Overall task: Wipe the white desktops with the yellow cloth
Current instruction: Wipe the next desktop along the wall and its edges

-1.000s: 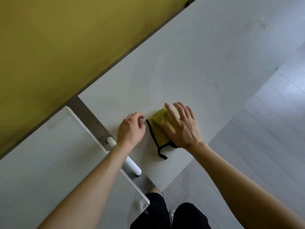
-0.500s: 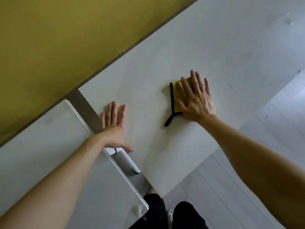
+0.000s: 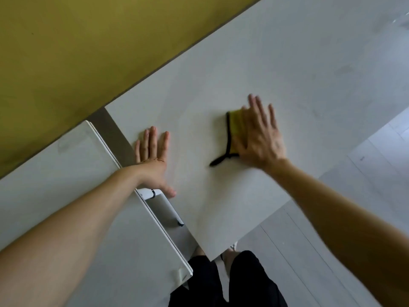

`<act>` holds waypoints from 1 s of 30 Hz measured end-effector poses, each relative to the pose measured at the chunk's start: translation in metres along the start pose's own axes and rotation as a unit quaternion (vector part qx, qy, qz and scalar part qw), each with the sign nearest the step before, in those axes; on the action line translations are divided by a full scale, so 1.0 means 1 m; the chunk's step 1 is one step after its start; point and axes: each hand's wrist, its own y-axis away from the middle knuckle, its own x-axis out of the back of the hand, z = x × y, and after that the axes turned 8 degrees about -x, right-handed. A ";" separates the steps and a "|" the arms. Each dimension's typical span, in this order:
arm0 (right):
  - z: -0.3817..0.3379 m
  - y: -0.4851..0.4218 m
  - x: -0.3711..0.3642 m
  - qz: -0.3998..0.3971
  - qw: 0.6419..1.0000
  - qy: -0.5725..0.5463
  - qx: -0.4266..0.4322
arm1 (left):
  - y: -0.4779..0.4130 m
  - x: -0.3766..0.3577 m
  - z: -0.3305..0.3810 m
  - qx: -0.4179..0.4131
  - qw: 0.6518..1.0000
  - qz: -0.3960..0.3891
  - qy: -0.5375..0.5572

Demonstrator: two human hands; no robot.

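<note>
The right hand (image 3: 259, 138) presses the yellow cloth (image 3: 235, 126) flat on the white desktop (image 3: 287, 63), fingers straight. At its 9 o'clock the left hand (image 3: 152, 160) rests palm-down, fingers released, beside the desktop's edge and the gap (image 3: 115, 138) to a second desktop (image 3: 55, 185). Bare desktop stretches toward 1 o'clock; the floor (image 3: 376, 173) is at 4 o'clock.

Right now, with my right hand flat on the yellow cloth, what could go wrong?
The right hand only presses the yellow cloth flat, so it may slip or bunch. Its black loop lies loose and might snag. The left hand rests beside the gap between desktops and could slide in.
</note>
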 end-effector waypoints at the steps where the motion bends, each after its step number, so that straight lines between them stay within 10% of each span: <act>1: 0.015 -0.020 0.006 -0.015 0.999 0.007 -0.038 | 0.000 0.000 -0.001 0.000 1.000 -0.004 -0.003; 11: 0.005 0.024 0.016 0.055 0.987 -0.018 -0.150 | 0.001 0.008 0.007 0.022 0.999 -0.034 -0.015; 25: 0.027 0.005 0.032 0.016 0.917 -0.322 -0.234 | -0.002 0.010 0.006 0.048 0.997 -0.053 -0.027; 30: 0.020 0.003 0.041 0.026 0.944 -0.244 -0.222 | -0.002 0.010 0.007 0.051 0.997 -0.050 -0.026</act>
